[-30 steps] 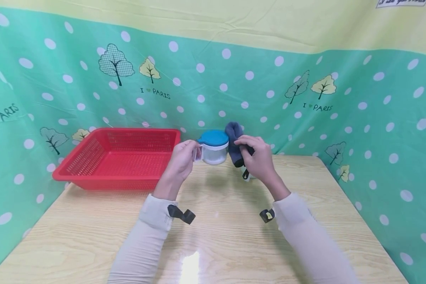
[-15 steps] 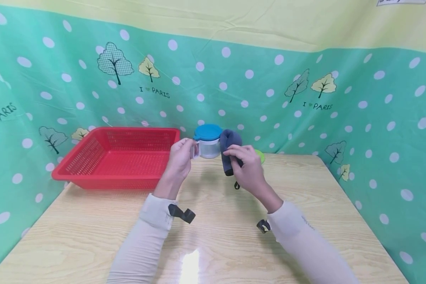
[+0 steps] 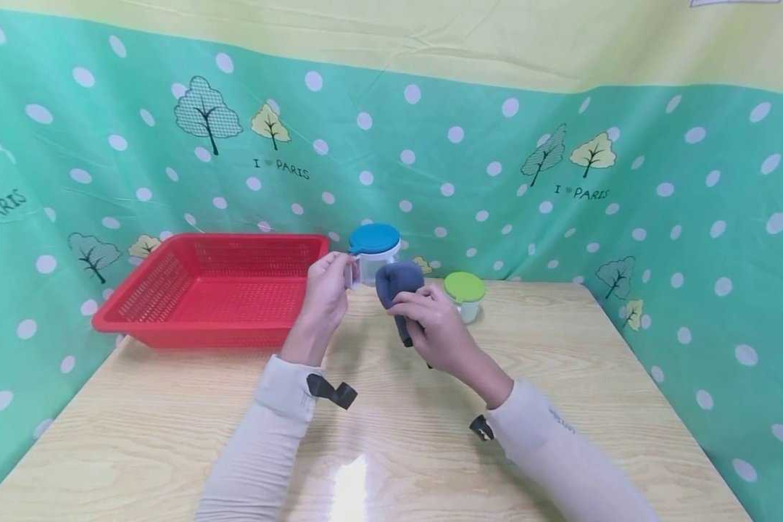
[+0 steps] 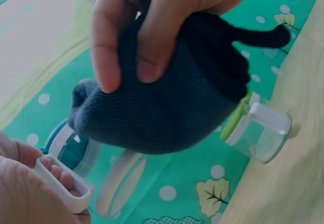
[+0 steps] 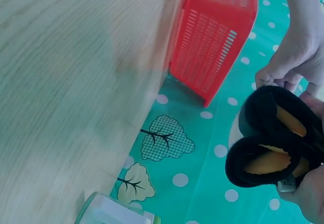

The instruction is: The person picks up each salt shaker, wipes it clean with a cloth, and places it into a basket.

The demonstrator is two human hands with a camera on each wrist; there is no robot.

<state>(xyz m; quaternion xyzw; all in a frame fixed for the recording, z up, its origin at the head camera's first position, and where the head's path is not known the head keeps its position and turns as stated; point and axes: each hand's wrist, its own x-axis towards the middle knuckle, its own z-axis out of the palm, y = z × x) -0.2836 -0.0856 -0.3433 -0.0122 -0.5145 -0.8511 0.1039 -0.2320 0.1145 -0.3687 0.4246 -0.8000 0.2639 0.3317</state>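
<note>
1. We find the left hand (image 3: pixel 328 286) with fingers curled through the white handle of a clear round jar with a blue lid and white rim (image 3: pixel 373 253). The lid is on, and the jar appears raised off the table.

2. We find the right hand (image 3: pixel 436 330) pinching a soft dark blue-grey fabric article with black edging (image 3: pixel 399 281) between thumb and fingers. The right wrist view shows two black-edged mouths with orange-toned lining; we cannot name the article more closely.

3. Change noted: the fabric article has moved leftward and now overlaps the jar's lower right in the head view. We cannot tell whether they touch.

4. A second clear jar with a green lid (image 3: pixel 465 290), standing upright on the pale wood-grain table (image 3: pixel 404 442), has come into view beyond the right hand.

5. The red perforated plastic basket (image 3: pixel 202 337) stands to the left, apart from both held items.

6. We judge the work to be mid-carry: neither held item is set down.
</note>
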